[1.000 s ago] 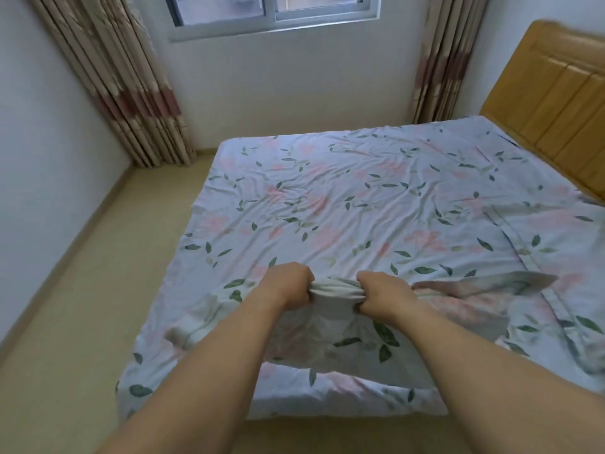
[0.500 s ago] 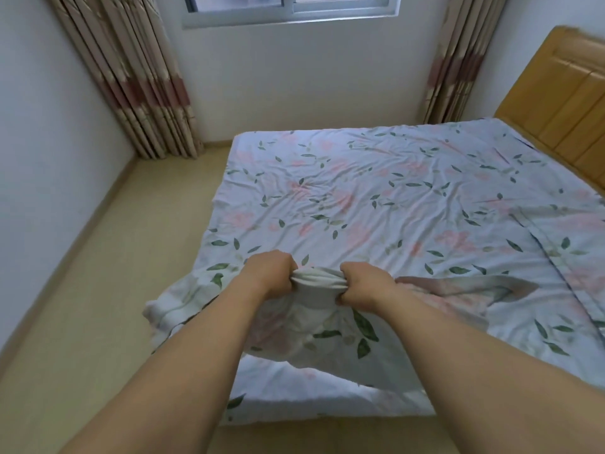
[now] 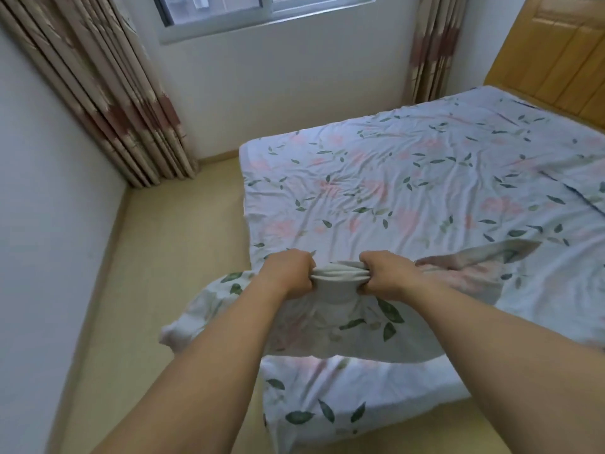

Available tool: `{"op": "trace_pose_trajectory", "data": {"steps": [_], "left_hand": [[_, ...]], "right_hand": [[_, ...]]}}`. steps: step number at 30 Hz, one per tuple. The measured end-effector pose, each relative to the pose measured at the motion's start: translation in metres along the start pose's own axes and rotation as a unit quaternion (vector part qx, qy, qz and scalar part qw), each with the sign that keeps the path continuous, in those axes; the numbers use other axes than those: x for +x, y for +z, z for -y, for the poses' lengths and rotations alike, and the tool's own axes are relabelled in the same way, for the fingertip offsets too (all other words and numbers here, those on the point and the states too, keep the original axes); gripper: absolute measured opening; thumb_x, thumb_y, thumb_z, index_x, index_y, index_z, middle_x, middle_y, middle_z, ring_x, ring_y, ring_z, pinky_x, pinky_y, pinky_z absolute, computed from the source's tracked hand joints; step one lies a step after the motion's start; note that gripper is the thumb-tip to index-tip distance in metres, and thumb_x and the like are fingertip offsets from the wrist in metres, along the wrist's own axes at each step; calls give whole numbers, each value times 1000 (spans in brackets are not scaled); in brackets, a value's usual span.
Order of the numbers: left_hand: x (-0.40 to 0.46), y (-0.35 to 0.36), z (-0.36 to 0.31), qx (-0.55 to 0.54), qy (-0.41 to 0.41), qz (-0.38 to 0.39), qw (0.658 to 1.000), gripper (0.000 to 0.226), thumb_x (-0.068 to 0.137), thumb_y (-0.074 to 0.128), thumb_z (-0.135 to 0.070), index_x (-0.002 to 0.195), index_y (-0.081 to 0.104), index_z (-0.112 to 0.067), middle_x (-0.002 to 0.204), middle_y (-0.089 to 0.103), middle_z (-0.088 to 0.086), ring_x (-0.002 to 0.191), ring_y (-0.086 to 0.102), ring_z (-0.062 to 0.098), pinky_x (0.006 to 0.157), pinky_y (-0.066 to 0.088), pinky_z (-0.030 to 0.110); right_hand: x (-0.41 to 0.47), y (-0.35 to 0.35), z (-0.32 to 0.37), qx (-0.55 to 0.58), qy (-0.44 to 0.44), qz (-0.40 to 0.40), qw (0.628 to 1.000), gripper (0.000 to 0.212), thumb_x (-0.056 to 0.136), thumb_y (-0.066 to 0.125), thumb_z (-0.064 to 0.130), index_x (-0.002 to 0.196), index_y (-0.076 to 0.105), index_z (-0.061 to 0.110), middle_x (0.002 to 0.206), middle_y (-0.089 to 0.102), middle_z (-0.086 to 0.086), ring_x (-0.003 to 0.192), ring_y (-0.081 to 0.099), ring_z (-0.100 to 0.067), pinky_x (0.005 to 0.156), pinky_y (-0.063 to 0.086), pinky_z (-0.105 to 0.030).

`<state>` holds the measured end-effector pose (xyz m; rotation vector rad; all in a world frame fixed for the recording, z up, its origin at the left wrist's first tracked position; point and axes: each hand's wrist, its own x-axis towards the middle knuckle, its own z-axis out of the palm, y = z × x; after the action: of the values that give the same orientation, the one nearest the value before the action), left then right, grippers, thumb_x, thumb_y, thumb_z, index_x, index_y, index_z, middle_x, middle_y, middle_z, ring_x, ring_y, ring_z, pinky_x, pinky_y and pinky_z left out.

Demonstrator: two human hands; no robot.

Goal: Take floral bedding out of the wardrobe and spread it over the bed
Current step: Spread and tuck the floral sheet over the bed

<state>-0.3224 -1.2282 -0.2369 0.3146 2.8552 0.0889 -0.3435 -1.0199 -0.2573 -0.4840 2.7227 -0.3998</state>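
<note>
The floral bedding [image 3: 409, 191], white with pink blooms and green leaves, lies wrinkled across the bed. Its near edge is bunched and lifted off the mattress. My left hand [image 3: 288, 271] and my right hand [image 3: 386, 273] both grip that bunched edge [image 3: 337, 273], a short span of fabric stretched between them. Below my hands the cloth hangs in a loose fold over the bed's near left corner, and part of it sticks out past the bed's left side.
A wooden headboard [image 3: 556, 50] stands at the far right. Patterned curtains [image 3: 98, 93] hang on both sides of a window [image 3: 262, 8]. Beige floor [image 3: 163, 257] runs along the bed's left side to the white wall.
My view has swung left and closer to the bed's corner. Both hands keep their grip, and the held edge has been pulled toward the left side of the bed.
</note>
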Motion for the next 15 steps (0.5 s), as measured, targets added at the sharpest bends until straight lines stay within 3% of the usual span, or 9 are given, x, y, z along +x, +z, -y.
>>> {"op": "trace_pose_trajectory", "data": {"steps": [9, 12, 15], "left_hand": [[-55, 17, 155, 31, -45, 9, 998, 11, 81, 59, -22, 82, 67, -15, 83, 64, 7, 80, 63, 30, 60, 39, 29], [-67, 12, 225, 20, -54, 12, 998, 15, 81, 58, -22, 89, 70, -18, 90, 67, 7, 84, 64, 30, 62, 41, 30], [-78, 7, 299, 9, -52, -1, 999, 13, 79, 57, -21, 86, 68, -18, 90, 68, 8, 84, 64, 31, 62, 41, 30]], "right_hand": [[72, 54, 147, 41, -19, 56, 997, 25, 68, 70, 30, 83, 52, 19, 87, 59, -2, 80, 58, -22, 65, 45, -33], [104, 66, 209, 42, -24, 52, 998, 26, 67, 69, 29, 86, 54, 19, 87, 60, -1, 80, 58, -21, 64, 45, -32], [136, 74, 276, 39, -29, 31, 998, 22, 66, 68, 30, 77, 50, 24, 82, 58, 1, 77, 58, -20, 58, 40, -29]]}}
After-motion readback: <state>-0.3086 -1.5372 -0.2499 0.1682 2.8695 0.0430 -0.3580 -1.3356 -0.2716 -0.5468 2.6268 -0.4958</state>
